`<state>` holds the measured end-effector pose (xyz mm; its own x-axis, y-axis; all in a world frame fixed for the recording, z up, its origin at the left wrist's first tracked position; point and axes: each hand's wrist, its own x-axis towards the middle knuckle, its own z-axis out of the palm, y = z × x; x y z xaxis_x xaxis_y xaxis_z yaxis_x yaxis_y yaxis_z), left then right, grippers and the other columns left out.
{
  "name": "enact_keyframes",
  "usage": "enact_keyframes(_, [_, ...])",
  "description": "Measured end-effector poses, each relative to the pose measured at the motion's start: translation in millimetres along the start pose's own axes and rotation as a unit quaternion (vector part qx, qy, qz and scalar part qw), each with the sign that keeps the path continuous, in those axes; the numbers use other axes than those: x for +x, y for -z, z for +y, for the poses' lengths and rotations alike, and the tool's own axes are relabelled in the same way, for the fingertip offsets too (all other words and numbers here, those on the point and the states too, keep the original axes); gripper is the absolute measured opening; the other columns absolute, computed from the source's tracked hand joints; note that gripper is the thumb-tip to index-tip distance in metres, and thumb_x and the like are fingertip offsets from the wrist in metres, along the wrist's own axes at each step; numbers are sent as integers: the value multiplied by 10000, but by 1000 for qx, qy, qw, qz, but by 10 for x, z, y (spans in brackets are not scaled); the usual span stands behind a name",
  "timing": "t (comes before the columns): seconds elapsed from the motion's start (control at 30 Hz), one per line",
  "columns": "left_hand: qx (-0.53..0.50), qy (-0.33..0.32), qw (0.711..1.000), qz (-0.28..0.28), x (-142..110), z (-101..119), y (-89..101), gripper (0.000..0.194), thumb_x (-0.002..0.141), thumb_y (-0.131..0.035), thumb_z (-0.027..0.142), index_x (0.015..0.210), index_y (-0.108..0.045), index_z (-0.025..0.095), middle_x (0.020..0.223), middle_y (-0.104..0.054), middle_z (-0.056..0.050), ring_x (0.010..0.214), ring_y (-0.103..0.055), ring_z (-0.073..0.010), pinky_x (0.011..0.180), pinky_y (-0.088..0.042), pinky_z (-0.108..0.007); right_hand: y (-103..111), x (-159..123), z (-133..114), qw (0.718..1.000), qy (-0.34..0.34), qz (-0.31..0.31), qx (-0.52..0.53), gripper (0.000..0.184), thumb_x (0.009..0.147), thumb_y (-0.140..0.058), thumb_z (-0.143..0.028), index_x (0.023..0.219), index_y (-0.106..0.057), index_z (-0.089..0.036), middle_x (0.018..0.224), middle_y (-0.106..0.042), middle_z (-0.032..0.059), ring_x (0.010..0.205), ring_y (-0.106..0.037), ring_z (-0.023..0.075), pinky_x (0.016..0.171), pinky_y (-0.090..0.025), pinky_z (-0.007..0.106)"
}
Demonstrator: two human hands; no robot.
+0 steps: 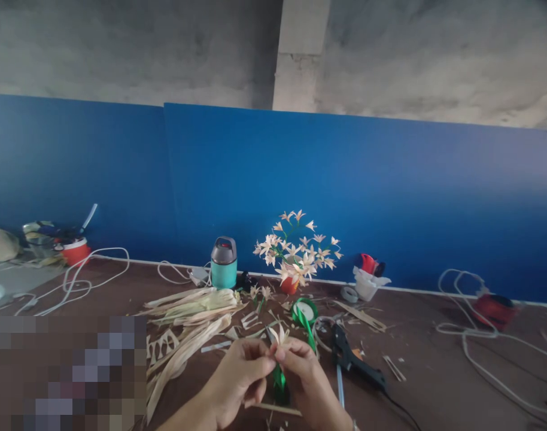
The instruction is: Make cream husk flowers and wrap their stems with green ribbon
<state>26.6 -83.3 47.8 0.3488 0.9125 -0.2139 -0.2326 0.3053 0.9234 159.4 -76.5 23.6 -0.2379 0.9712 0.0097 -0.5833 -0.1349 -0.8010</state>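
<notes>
Low in the centre of the head view, my left hand (242,372) and my right hand (307,374) meet, thumbs and fingers pinched around the base of a pale corn-husk flower (280,336). Its pointed petals stick up above my fingertips. Green tape (279,378) hangs below, between my hands; where it joins the flower is hidden. A roll of green tape (304,310) lies just beyond, its loose strip running toward my right hand. A black glue gun (354,362) rests to the right of that hand.
Dried corn husks (197,320) are heaped on the left of the brown table. Behind are a teal bottle (224,272), a bouquet of finished flowers (300,254) in an orange pot (289,285), and a white container (367,286). White cables (464,314) loop at the right. A blue partition (345,179) stands behind.
</notes>
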Motion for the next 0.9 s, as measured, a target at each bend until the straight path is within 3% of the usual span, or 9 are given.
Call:
enact_keyframes(0.17, [175,-66,980,72,6,-31,-16,189,678,-581,331,613,-497,174,325,-414,84,249,-335,-55,284,-232,-162,-19,22,2,999,13,24,-18,147,552,-780,-225,521,-654,-156,587,-585,0,595,-492,119,614,-384,242])
enact_keyframes(0.33, [285,-214,925,133,-3,-54,2,186,677,-544,240,520,-475,169,474,-461,39,440,-470,-85,434,-358,-181,-49,40,14,999,23,40,-27,167,529,-788,-218,508,-634,-158,565,-568,-8,610,-474,125,644,-382,242])
enact_keyframes(0.53, [175,-93,976,95,43,-33,56,222,708,-530,370,669,-554,153,419,-462,47,371,-427,-88,339,-295,-172,-11,52,4,998,4,-24,-66,128,659,-711,-254,753,-669,-177,742,-613,13,751,-515,158,752,-375,264])
enact_keyframes(0.67, [134,-86,983,96,56,-18,75,258,687,-576,397,667,-571,140,363,-452,58,319,-361,-58,337,-271,-165,49,60,1,993,-2,-19,-120,128,688,-691,-281,714,-645,-165,712,-606,6,719,-506,142,722,-359,242])
enact_keyframes(0.9, [68,-94,988,107,40,3,80,239,677,-611,360,605,-564,137,327,-426,67,298,-299,-35,337,-211,-163,114,81,4,990,-40,0,-137,236,569,-773,-284,588,-574,-158,545,-551,-33,546,-448,105,562,-308,214])
